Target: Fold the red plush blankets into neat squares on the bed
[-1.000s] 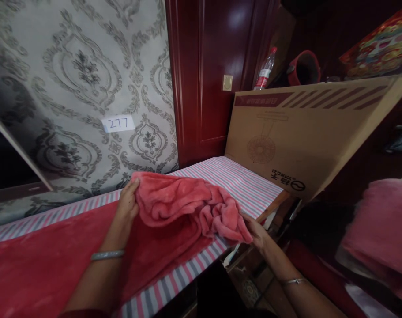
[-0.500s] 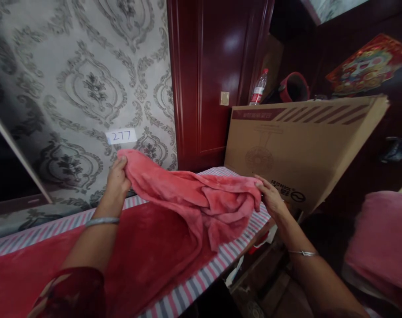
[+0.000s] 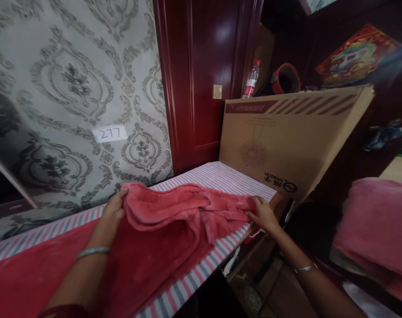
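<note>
Wallpaper (image 3: 71, 84) with a grey ornamental pattern fills the left of my view, and a small white label (image 3: 110, 133) reading 277 is stuck on it. Below it runs a bed with a striped sheet (image 3: 220, 174) in pink, grey and white, and a dark red blanket (image 3: 28, 282) lies flat over the near part of it.

My left hand (image 3: 113, 213) sits at the far edge of that bed, fingers curled over the corner of a pink fleece blanket (image 3: 174, 210), thumb underneath as far as I can tell, so it is clamped on the cloth. A thin bracelet (image 3: 92, 252) circles the wrist. The pink fleece blanket lies bunched and creased across the sheet between my two hands, low against the bed, partly overlapping the dark red blanket.

My right hand (image 3: 263, 215) is at the other end of the fleece, near the bed's right corner, fingers pressed down onto the fabric's edge; I cannot tell whether it grips or only pins it flat.

Just behind that corner a large cardboard box (image 3: 287, 132) leans upright against a dark red door (image 3: 204, 75). Beyond the box top stand a plastic bottle (image 3: 250, 81) and a red round container (image 3: 286, 78). At far right a pink folded cloth (image 3: 376, 221) is blurred.
</note>
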`<move>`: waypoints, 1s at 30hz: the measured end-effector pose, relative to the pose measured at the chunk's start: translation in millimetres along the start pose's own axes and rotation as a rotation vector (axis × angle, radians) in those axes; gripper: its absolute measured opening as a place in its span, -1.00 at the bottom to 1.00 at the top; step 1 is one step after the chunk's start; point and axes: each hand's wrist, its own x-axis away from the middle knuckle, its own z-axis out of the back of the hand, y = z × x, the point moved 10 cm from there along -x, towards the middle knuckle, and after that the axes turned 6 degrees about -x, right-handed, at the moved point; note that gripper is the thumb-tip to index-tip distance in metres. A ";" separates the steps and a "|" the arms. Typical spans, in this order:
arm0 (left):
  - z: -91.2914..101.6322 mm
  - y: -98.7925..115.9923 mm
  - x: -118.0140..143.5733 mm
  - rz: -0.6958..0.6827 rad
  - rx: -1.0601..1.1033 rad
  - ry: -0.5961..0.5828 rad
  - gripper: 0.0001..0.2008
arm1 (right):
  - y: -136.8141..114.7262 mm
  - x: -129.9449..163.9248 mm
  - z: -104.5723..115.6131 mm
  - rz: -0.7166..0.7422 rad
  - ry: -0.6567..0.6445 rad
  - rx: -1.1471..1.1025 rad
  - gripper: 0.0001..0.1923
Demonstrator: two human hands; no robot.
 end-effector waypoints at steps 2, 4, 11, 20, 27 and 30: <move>0.2 -4.2 2.9 0.020 -0.032 -0.005 -0.81 | 5.0 5.9 -11.5 0.002 -0.078 0.030 -0.52; 1.3 -8.3 6.3 0.035 -0.058 -0.011 -0.78 | 8.4 10.4 -13.7 -0.043 -0.106 0.032 -0.56; 5.0 -4.1 12.5 0.018 -0.087 0.008 -0.81 | 0.8 -1.9 22.2 -0.412 -0.003 -0.138 -0.78; -74.1 28.4 93.6 -0.479 -0.106 -0.224 -0.91 | -147.1 -81.6 4.2 -0.316 -0.201 -0.863 -0.73; -98.4 -65.9 174.8 -0.685 -0.585 -0.334 -0.92 | -244.2 -1.0 -56.8 -0.293 -0.482 -1.313 -0.66; -100.5 -89.8 186.9 -0.734 -0.646 -0.393 -0.94 | -235.9 10.2 -58.8 -0.293 -0.361 -1.248 -0.63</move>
